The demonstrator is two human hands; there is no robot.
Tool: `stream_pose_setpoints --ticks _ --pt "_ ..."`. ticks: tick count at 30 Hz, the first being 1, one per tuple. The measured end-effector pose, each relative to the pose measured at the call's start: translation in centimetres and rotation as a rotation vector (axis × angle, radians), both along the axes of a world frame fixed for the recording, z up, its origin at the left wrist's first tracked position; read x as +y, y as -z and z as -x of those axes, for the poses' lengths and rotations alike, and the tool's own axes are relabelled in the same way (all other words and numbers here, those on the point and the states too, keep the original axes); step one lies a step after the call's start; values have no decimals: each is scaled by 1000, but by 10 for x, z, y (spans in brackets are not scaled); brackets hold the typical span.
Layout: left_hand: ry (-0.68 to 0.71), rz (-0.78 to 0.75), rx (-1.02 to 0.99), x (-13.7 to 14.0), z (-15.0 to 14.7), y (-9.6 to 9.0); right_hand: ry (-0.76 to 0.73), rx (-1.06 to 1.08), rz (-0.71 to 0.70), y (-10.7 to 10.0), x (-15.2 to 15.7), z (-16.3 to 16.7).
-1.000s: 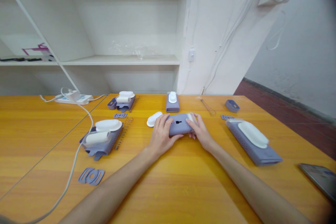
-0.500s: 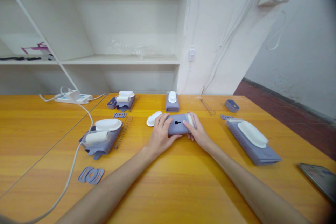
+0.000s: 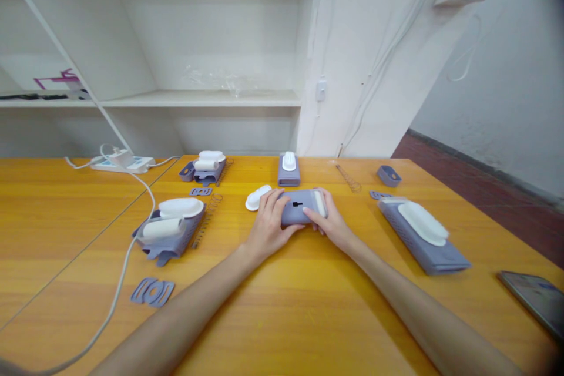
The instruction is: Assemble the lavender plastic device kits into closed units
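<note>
Between my two hands is a grey-purple plastic case point(image 3: 293, 214) with a small black slot on its upper face. My left hand point(image 3: 271, 223) is wrapped round its left end. Its right end, where a white part point(image 3: 320, 203) shows, is gripped by my right hand point(image 3: 329, 220), with the thumb lying on the upper face. Fingers under the case are hidden. Just beyond my left fingers lies a white oval piece point(image 3: 258, 197) on the table. A similar case topped with a white oval part point(image 3: 289, 167) stands farther back.
To the left are cases with white rollers point(image 3: 164, 229), long springs point(image 3: 207, 220) and flat grey plates point(image 3: 153, 292). Another case point(image 3: 425, 241), a small grey cup point(image 3: 389, 175) and a phone point(image 3: 533, 299) lie to the right. A white cable point(image 3: 126, 270) crosses the left side from a power strip point(image 3: 123, 161).
My right thumb has slid slightly left along the case's upper face. Both hands keep their hold, and the case stays in nearly the same place.
</note>
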State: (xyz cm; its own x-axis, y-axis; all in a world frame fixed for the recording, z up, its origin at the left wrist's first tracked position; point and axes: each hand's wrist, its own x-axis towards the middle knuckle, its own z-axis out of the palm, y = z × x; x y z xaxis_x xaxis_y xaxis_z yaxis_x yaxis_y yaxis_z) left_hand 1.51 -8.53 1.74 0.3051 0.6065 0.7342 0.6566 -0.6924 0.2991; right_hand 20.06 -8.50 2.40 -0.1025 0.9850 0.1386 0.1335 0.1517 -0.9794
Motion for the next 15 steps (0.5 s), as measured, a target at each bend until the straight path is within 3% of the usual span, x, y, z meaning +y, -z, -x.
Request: stream_pose_setpoints --ticks 7,15 --pt "5 39 3 -1 -1 0 92 -84 -40 5 3 2" --pt "11 115 19 1 -1 1 334 -421 -268 17 14 3"
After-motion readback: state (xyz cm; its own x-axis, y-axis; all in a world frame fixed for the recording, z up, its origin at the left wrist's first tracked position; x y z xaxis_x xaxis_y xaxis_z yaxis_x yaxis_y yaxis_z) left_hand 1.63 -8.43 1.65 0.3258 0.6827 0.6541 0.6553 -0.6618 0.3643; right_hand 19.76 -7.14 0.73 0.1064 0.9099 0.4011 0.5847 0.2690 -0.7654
